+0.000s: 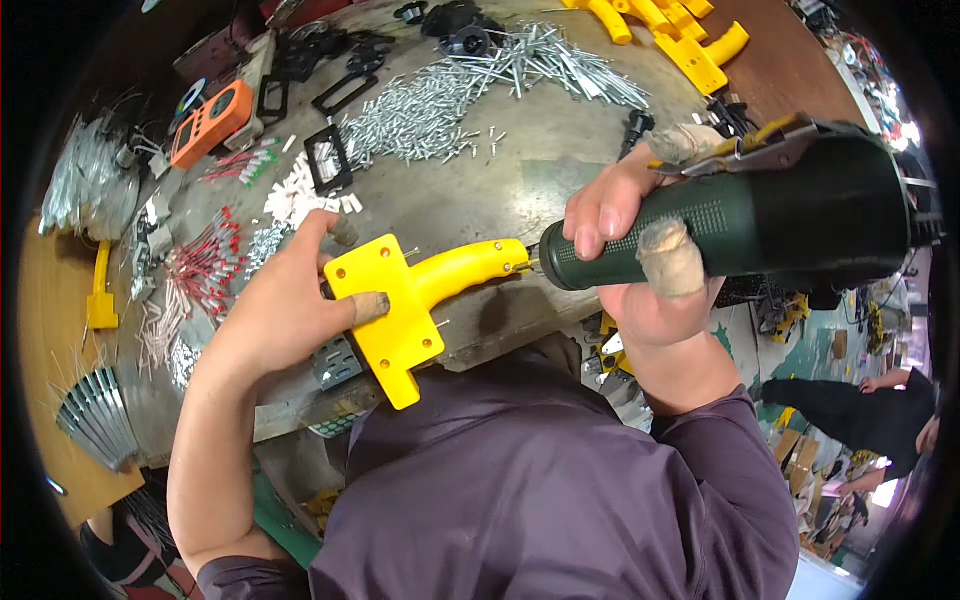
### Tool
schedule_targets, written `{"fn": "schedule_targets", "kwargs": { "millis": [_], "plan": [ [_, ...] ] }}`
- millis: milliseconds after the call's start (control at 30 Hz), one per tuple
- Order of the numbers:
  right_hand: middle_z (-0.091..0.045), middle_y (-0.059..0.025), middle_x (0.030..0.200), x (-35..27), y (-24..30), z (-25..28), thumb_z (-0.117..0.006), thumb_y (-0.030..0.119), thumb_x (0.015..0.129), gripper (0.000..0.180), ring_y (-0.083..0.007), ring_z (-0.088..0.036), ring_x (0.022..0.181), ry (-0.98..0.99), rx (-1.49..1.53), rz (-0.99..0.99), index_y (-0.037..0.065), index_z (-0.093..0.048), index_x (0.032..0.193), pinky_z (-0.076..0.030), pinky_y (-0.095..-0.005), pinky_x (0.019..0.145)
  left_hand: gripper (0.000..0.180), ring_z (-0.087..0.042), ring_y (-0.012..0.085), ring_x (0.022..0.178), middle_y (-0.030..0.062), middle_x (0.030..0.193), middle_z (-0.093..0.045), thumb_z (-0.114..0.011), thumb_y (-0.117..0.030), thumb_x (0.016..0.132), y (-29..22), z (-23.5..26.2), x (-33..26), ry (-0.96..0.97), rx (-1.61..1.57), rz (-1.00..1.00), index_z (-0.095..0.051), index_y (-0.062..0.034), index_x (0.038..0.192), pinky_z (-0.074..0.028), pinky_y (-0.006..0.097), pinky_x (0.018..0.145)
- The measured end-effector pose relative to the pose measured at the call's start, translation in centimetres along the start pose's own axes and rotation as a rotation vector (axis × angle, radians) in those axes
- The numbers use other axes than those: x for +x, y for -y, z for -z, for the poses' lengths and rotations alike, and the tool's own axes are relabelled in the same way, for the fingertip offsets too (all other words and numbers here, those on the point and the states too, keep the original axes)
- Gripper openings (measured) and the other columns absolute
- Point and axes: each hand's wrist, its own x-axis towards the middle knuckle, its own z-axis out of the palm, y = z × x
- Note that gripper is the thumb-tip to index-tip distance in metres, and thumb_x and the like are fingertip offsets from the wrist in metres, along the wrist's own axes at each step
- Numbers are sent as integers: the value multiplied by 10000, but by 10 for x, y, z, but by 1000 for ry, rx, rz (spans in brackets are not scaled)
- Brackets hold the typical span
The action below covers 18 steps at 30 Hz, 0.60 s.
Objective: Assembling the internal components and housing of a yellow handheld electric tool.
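My left hand point(285, 295) grips a yellow plastic housing point(390, 330) by its flat plate, with the taped thumb pressed on the face. The housing's curved handle points right, and thin screws stick out at the plate's edge. In my right hand point(660, 318) lies a thick dark green and black electric screwdriver point(735, 220), held level with the fingers wrapped round it. Its bit end is at the tip of the yellow handle; whether it sits in a screw cannot be made out. Tape covers some fingertips. Part of my left fingers is hidden behind the plate.
A heap of silver screws point(430, 115) covers the far middle of the bench. White connectors point(300, 195), red-tipped wires point(210, 255) and an orange meter point(212, 123) are at left. More yellow housings point(690, 55) lie far right. A co-worker point(860, 415) is at the right.
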Motion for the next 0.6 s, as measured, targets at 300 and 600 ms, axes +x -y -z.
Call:
{"fn": "schedule_targets", "kwargs": {
  "millis": [300,600],
  "plan": [
    [-495,-23,767,-2,-2,-13,-687,349,853,465,-157,-536,640,57,-43,-55,165,-331,1089,-466,-320,619,734,-617,199,861,152,926,-644,-738,-160,744,9,-1,4,-2,-6,-38,-338,-16,1342,-480,324,785],
    [-492,-20,685,2,-7,-12,-756,451,777,561,-155,-527,555,121,-151,-69,121,-360,998,-466,-308,554,796,-622,239,889,222,1005,-624,-743,-265,778,21,2,6,65,-180,-59,-318,45,1376,-482,328,784]
  ]
}}
